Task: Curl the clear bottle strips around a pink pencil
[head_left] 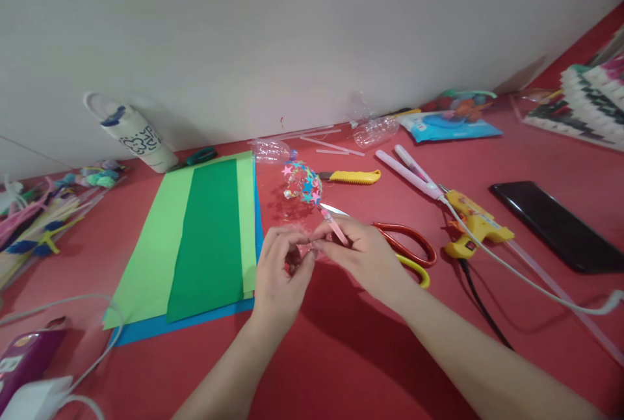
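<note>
My left hand (pixel 279 272) and my right hand (pixel 361 252) meet over the red table (pixel 341 342), fingers pinched together on a small pink piece (pixel 306 249). My right hand also grips pink tweezers (pixel 336 226) that point up and left. Just beyond the hands lies a clear plastic bottle piece covered in coloured star stickers (pixel 303 183). Red-and-yellow-handled scissors (pixel 408 248) lie under and right of my right hand.
Green and blue paper sheets (pixel 205 238) lie to the left. A yellow utility knife (pixel 355 177), a yellow glue gun (pixel 475 225) with cables, a pink hair iron (pixel 412 171), a black phone (pixel 553 223), clear bottles (pixel 373 131), a white tube (pixel 134 134) and pipe cleaners (pixel 34 225) surround the work spot.
</note>
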A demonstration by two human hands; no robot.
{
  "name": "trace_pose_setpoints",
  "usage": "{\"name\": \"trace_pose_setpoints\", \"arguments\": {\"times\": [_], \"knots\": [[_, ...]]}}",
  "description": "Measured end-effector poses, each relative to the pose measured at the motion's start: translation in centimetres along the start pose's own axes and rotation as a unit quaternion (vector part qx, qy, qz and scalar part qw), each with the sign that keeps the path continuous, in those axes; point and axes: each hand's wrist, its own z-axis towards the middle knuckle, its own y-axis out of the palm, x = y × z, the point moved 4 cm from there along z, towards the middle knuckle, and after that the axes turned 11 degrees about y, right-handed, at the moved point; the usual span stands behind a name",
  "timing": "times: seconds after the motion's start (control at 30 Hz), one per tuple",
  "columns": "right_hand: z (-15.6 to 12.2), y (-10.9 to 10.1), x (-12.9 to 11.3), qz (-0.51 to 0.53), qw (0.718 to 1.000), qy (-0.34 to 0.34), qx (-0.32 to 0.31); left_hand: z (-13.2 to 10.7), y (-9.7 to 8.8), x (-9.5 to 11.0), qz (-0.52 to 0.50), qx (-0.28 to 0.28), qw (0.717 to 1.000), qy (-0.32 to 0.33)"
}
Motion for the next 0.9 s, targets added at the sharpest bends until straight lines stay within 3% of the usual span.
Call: {"name": "trace_pose_setpoints", "arguments": {"times": [0.17, 0.3, 0.43, 0.77, 0.9], "knots": [[-0.2, 0.2, 0.1, -0.019, 1.0, -0.006, -0.006, 0.3, -0.2, -0.1, -0.035, 0.011, 0.999, -0.034], [-0.2, -0.1, 0.5, -0.039, 0.998, -0.003, 0.04, 0.2, 0.0, -0.7, -0.157, 0.029, 0.977, -0.144], [-0.1, 0.0, 0.3, -0.103, 0.993, -0.057, 0.031, -0.1, 0.2, -1.1, -0.224, 0.04, 0.947, -0.226], [-0.7, 0.7, -0.2, -0.128, 0.987, -0.092, -0.014, 0.1, 0.1, -0.9, -0.207, 0.032, 0.956, -0.206], [-0.8, 0.6, 0.3, -0.112, 0.992, -0.057, -0.007, 0.2, 0.0, -0.8, -0.211, 0.035, 0.954, -0.212]]}}
